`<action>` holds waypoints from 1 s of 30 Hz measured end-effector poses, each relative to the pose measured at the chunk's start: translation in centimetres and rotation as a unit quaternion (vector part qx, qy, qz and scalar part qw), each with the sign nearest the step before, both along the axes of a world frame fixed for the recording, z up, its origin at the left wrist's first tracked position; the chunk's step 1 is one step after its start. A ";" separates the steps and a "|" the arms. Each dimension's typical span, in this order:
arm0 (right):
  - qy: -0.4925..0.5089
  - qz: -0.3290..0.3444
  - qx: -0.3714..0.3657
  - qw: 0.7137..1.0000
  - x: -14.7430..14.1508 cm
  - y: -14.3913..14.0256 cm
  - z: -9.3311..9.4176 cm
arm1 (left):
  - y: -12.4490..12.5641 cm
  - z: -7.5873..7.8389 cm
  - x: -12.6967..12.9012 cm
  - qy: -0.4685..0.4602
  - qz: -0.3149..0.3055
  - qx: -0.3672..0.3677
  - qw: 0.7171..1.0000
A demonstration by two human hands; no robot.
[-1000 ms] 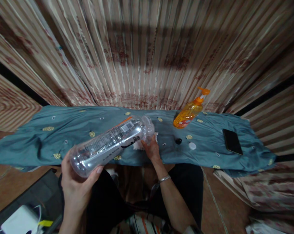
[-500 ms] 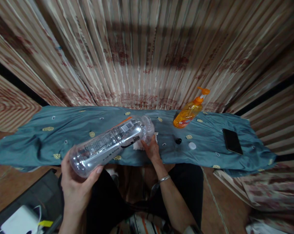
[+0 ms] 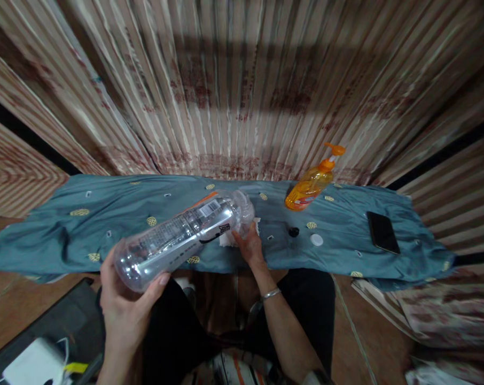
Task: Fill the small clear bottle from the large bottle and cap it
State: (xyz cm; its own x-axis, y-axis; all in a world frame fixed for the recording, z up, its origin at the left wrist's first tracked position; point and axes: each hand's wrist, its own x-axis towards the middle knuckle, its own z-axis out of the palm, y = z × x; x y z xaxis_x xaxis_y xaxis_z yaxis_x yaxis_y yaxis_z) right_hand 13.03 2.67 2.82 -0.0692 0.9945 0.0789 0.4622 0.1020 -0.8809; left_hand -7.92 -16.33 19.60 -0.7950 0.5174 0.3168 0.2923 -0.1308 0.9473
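A large clear plastic bottle (image 3: 178, 235) with a printed label is tilted, its base low at the left and its neck end higher at the right. My left hand (image 3: 125, 305) is wrapped around the base. At the other end my right hand (image 3: 250, 247) grips from below, around a clear rounded plastic part (image 3: 245, 207). Whether that part is the bottle's own neck or a separate piece, I cannot tell. Behind the right hand a white tissue (image 3: 227, 239) shows in part. To the right lie a small black cap (image 3: 294, 232) and a white round disc (image 3: 316, 239).
An orange pump bottle (image 3: 309, 188) stands toward the back of the cloth-covered table (image 3: 117, 206). A dark phone (image 3: 383, 232) lies at the right. Striped curtains (image 3: 226, 107) hang behind and at both sides. At lower left, a white device (image 3: 36, 363) rests on a dark surface.
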 end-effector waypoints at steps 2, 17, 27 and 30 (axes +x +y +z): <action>0.009 -0.004 0.004 1.000 0.0 0.0 -0.1 | 0.1 0.0 0.0 0.003 -0.007 0.013 1.000; -0.002 -0.005 0.030 1.000 -0.1 0.2 -0.9 | 0.0 -0.1 -0.2 -0.008 -0.007 0.012 1.000; -0.006 -0.001 0.048 0.999 0.0 0.3 -1.5 | 0.0 -0.4 -0.1 -0.005 -0.009 0.019 1.000; -0.006 0.002 0.041 0.999 -0.1 0.2 -1.2 | -0.1 -0.6 -0.4 0.004 -0.004 0.014 1.000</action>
